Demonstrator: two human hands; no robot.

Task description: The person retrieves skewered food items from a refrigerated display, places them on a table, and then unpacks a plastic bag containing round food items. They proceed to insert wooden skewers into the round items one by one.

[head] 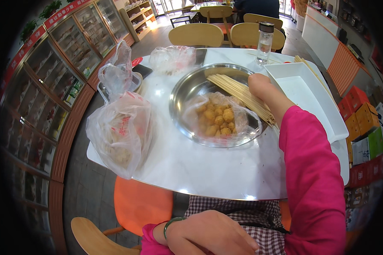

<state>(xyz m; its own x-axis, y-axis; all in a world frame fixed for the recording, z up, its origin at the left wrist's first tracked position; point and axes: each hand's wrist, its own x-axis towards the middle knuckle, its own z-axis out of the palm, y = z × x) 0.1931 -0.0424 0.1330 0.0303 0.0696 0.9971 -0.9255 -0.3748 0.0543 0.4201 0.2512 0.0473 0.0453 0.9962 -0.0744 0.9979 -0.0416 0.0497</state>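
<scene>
My right hand (261, 85) is at the bundle of thin wooden skewers (234, 91), at the right side of the bowl; its fingers are hidden, so its grip does not show. The skewers lie slantwise across the rim of a wide stainless steel bowl (182, 118). In the bowl rests an open clear plastic bag (255, 126) of small round yellowish-brown food pieces (219, 120). My left hand (210, 232), with a green bangle at the wrist, is low in front of the checked apron (265, 237), its fingers bent and partly hidden. Whether it holds anything cannot be seen.
An empty-looking white tray (309, 95) stands right of the bowl, beside a glass bottle (264, 44). A full plastic bag (121, 137) sits at the table's left edge, another bag (172, 59) at the back. An orange chair (143, 204) is below left. Someone sits beyond the table.
</scene>
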